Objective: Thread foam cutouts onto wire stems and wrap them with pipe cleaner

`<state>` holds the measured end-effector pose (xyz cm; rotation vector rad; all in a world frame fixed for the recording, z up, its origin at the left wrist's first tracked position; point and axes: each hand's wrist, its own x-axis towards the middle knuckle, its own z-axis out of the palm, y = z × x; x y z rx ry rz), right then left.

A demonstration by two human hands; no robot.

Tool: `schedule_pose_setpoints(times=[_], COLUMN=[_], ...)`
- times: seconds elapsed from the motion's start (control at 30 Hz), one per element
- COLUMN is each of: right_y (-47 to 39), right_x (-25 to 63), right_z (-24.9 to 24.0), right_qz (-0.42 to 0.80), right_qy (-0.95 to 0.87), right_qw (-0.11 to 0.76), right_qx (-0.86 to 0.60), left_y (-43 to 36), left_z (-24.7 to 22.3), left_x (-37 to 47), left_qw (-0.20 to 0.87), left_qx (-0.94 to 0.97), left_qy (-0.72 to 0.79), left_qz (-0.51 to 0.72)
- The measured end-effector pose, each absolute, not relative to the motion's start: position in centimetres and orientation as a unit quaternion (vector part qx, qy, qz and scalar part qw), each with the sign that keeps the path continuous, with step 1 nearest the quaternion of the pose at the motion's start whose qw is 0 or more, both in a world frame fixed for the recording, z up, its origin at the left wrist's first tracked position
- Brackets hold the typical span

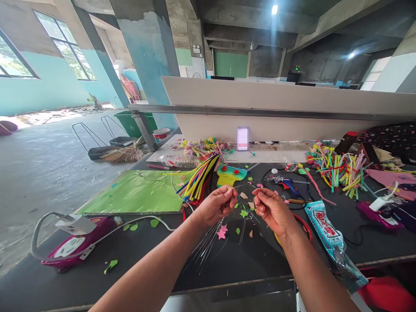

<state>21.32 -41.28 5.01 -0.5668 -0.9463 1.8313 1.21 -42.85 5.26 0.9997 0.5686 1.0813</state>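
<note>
A thin wire [246, 185] arches between my two hands above the dark table. My left hand [222, 203] pinches one end between thumb and fingers. The other end is pinched in my right hand [270, 209]. Beneath my left forearm lies a bundle of loose straight wires [204, 247]. Around and below the hands are scattered foam cutouts, among them a pink star [222, 232] and a green star [243, 213]. Just beyond my left hand are a bunch of fuzzy pipe cleaners [203, 175] and a blue and yellow striped piece [229, 174] with red bits on it.
A green sheet [130, 193] covers the table's left part, near a purple power strip [79, 242] with a white cord. Right of my hands lie a blue glue gun [289, 185] and a blue packet [326, 229]. A phone [242, 138] stands upright against the back board.
</note>
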Motion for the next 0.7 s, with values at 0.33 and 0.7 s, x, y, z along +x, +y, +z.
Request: schedule_pose_setpoints(times=[0.33,0.7], right_y=[-41.3,-42.7], right_x=[21.2,19.1], right_z=[4.9,3.3], right_qz=[0.696,0.810], right_qy=[-0.437,-0.444], right_qw=[0.499,0.272], right_qx=[-0.276,-0.268], left_y=[-42.6,-43.3], left_z=[5.2,6.1], left_x=[1.2,1.8], left_qw=[0.689,0.639], left_qx=[0.418,0.433], left_qy=[0.256,0.299], left_qz=[0.534,0.561])
